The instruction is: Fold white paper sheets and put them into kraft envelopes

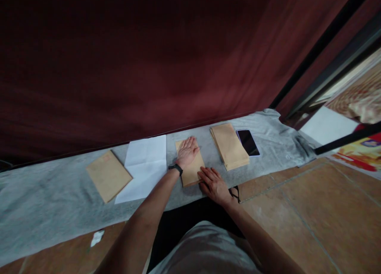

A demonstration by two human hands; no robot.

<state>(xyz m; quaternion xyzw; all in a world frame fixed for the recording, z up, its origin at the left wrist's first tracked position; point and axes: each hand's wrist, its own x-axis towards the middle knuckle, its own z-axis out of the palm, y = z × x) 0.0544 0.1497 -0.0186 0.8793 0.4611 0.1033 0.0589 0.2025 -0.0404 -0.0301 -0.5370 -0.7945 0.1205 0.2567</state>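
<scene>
A brown paper envelope (192, 173) lies on the grey cloth right in front of me. My left hand (187, 153), with a dark band at its wrist, rests flat on the envelope's upper part, fingers stretched out. At the envelope's lower right corner, my right hand (214, 185) touches the edge with its fingers extended; its thumb is partly hidden. To the right sits a stack of similar envelopes (230, 147). On the left, a creased white sheet (147, 161) lies spread out, and another brown envelope or small pile (108, 175) overlaps its edge.
A phone (249, 142) lies beside the right stack. The grey cloth (44, 202) covers a long narrow surface against a dark red panel (166, 67). Dark-framed glasses, it seems, (235, 192) show near my right wrist. A white scrap (97, 237) lies on the tiled floor (285, 214).
</scene>
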